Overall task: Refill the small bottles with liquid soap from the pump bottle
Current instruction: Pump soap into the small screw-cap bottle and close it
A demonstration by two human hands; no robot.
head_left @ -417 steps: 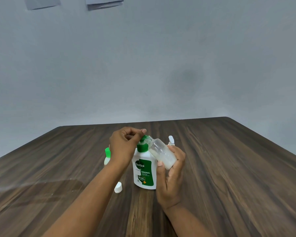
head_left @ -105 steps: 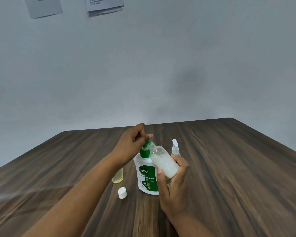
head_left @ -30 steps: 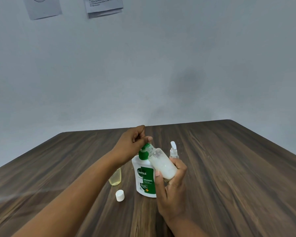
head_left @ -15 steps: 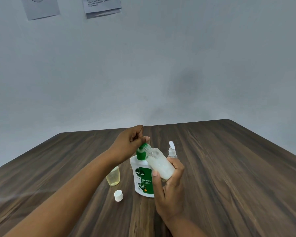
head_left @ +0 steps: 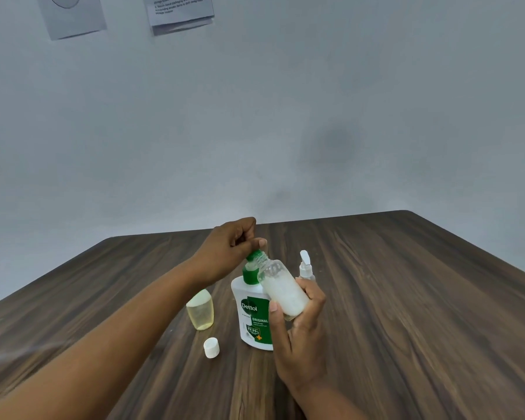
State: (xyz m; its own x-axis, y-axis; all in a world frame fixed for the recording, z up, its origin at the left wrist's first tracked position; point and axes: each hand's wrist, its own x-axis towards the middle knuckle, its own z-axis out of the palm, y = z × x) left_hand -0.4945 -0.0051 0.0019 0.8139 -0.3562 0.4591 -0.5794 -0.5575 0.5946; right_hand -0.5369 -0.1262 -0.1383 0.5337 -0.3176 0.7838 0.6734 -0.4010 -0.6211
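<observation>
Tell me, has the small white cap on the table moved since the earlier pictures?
No. The white cap lies left of the pump bottle, beside its base, as before.

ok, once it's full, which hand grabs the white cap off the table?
Left, probably. The white cap lies left of the pump bottle, on the left hand's side; the right hand grips the small bottle.
</observation>
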